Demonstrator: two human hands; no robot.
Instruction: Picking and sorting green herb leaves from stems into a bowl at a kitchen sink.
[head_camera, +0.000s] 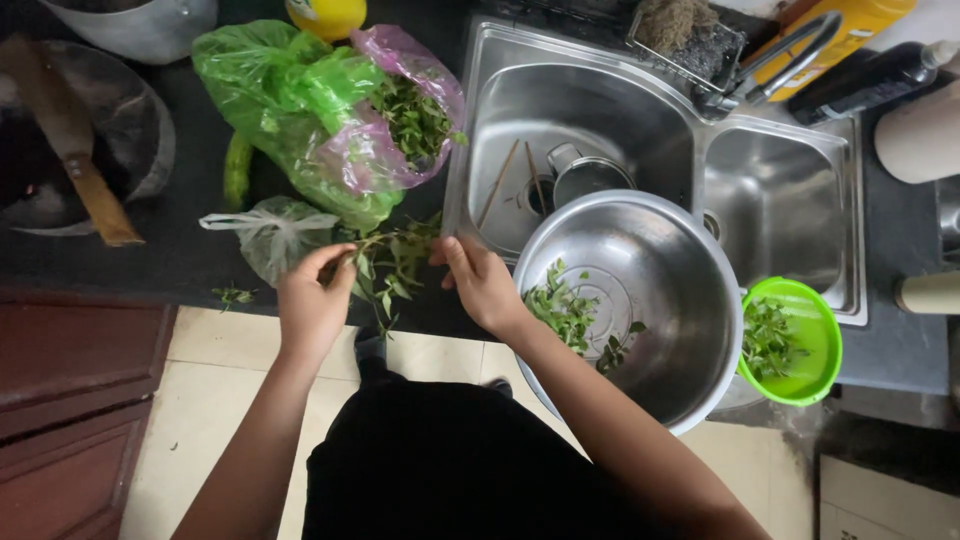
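My left hand grips the stalk end of a leafy green herb sprig over the dark counter edge. My right hand pinches the same sprig at its right side, fingers closed on the leaves. Just right of that hand a large steel bowl holds plucked green leaves on its left slope. A small green bowl with more leaves sits at the steel bowl's right rim.
A green and a pink plastic bag of herbs lie on the dark counter, with a clear bag below. A double steel sink holds a cup and chopsticks. A pan with a wooden handle sits far left.
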